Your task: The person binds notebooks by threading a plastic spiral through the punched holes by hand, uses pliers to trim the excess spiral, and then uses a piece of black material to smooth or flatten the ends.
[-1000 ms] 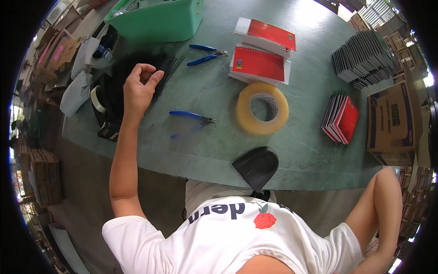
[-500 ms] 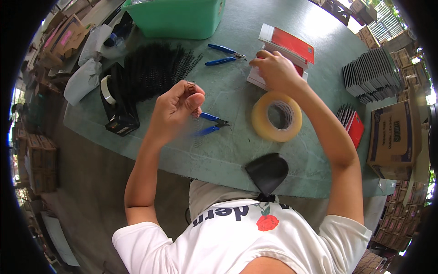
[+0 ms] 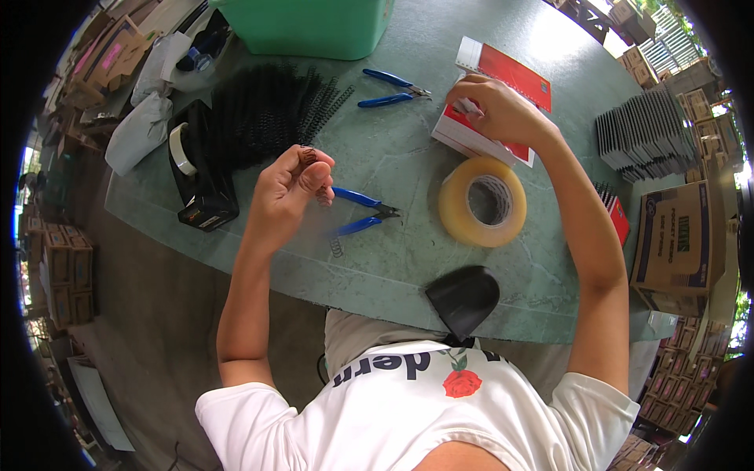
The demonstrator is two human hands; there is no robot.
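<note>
My left hand (image 3: pixel 287 192) is closed, pinching a thin dark spiral binding coil (image 3: pixel 309 155) that hangs down past the fingers. My right hand (image 3: pixel 506 110) curls over a stack of red-and-white notepads (image 3: pixel 467 138), its fingers closed at the top pad; the fingertips are partly hidden. Just beyond that hand lie other red notepads (image 3: pixel 514 72) with a coil along one edge. Below the left hand, blue-handled cutters (image 3: pixel 360 212) lie with their handles spread. A wide roll of clear tape (image 3: pixel 448 204) lies flat between the two hands, closer to the right forearm.
A heap of black coils (image 3: pixel 263 110) lies left, beside a black tape dispenser (image 3: pixel 206 177). Behind are a second pair of blue cutters (image 3: pixel 393 88) and a green tub (image 3: pixel 306 31). Stacked notepads (image 3: pixel 644 129) and a carton (image 3: pixel 671 235) stand right. A black pouch-like object (image 3: pixel 463 298) overlaps the near edge.
My right hand has shifted slightly over the notepads, and its fingers have curled in at the stack. My left hand, still pinching the coil, has moved a little left and down.
</note>
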